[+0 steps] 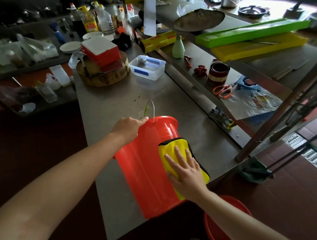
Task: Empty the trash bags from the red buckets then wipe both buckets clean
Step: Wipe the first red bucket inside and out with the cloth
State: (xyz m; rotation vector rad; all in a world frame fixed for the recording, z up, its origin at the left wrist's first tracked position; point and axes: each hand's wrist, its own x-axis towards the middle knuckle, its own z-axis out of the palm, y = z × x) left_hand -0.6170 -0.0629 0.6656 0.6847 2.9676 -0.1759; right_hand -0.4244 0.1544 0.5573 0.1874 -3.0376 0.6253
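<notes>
At lower right of the frame, a second red bucket (212, 231) sits below the tabletop (115, 96) edge. Mid-frame, the right hand (187, 172), fingers spread flat, presses a yellow cloth (172, 146) onto the red bucket (144, 167), which lies on its side with its long axis running up-frame. The left hand (126, 128) grips its far rim.

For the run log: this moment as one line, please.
phase: wiping | red bucket: on its side on table | left hand: grips rim | right hand: presses yellow cloth on it
</notes>
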